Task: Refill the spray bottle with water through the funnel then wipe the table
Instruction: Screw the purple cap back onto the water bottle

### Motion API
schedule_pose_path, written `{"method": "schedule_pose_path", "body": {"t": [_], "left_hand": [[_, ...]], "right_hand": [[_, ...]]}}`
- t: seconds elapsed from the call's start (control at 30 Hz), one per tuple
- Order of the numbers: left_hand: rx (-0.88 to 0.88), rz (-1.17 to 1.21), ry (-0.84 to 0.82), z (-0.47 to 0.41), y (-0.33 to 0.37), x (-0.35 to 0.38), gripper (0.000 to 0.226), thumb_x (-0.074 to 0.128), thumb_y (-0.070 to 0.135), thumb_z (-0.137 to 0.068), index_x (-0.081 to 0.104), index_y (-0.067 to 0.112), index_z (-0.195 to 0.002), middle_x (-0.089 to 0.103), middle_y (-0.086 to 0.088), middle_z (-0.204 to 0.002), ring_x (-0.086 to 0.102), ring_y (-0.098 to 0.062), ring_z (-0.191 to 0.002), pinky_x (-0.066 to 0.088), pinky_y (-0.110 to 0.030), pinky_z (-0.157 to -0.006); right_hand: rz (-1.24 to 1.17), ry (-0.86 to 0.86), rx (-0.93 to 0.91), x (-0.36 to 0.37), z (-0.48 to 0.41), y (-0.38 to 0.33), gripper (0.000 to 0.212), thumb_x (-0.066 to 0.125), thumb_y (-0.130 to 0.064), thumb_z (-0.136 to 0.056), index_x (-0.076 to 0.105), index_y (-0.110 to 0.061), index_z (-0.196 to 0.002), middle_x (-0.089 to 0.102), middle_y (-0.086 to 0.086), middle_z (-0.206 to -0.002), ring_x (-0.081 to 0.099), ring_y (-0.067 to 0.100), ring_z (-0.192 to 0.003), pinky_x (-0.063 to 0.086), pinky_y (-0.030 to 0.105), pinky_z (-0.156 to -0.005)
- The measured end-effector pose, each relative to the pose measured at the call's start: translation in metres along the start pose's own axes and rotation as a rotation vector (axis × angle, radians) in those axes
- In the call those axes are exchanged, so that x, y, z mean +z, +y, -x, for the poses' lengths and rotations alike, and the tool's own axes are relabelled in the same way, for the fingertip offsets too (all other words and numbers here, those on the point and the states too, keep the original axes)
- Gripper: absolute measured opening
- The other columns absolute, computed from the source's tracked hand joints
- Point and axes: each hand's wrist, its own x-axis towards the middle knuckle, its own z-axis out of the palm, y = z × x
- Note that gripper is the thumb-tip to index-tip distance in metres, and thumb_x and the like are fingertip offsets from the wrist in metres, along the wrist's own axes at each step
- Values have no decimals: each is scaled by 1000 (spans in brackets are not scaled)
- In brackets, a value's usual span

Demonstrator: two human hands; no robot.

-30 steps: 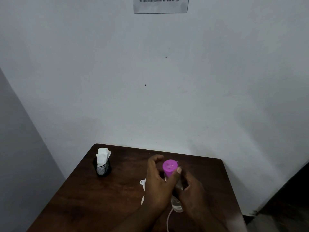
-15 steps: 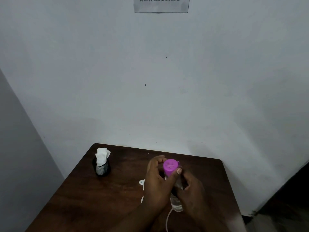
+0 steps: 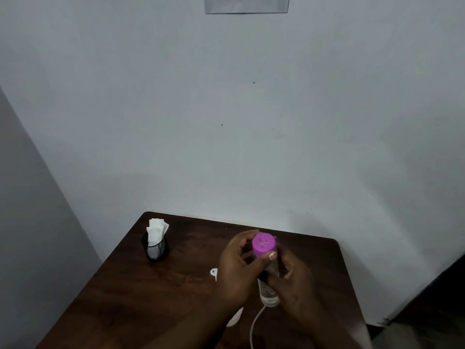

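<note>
A clear bottle [image 3: 269,294] with a magenta cap [image 3: 263,244] is held upright above the dark wooden table [image 3: 161,293]. My left hand [image 3: 235,273] wraps around the cap, its thumb pressed on the cap's near side. My right hand [image 3: 295,285] grips the bottle's body from the right. A white funnel [image 3: 213,272] lies on the table behind my left hand, mostly hidden. A thin pale tube [image 3: 253,326] curves across the table below the bottle.
A black mesh holder [image 3: 156,251] with white tissues [image 3: 156,229] stands at the table's back left. The table sits in a corner of grey walls, with a paper notice [image 3: 246,5] high up. Dark floor shows past the right edge.
My left fingers have curled a little closer around the magenta cap. The bottle and my right hand have stayed about where they were.
</note>
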Motion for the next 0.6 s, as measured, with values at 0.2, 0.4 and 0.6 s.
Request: {"method": "schedule_pose_path", "body": {"t": [0.2,0.4,0.6], "left_hand": [[15,9,-157,-8,2,-12,40,65,6,-97,60,12,-137,69,-3,-132,62,-19,-127,50,-42,-108],[76,-122,-140,-41,10,-38,43,57,-2,-100,59,14,-139,69,3,-132,62,-13,-127,51,-29,-104],[69,-211,-83,-95,5,-80,41,67,6,-96,64,16,-135,71,6,-127,67,-7,-117,55,-28,-98]], "right_hand": [[31,-118,-75,-11,-28,-9,63,76,-63,-66,63,-40,-123,71,-20,-112,66,-1,-104,56,38,-92],[153,-178,-115,-1,-75,-24,50,86,-40,-70,60,-34,-113,66,-9,-110,65,8,-101,57,42,-87],[225,-157,-155,37,-129,-47,57,90,-28,-67,63,-19,-117,69,-3,-109,67,13,-96,57,36,-84]]}}
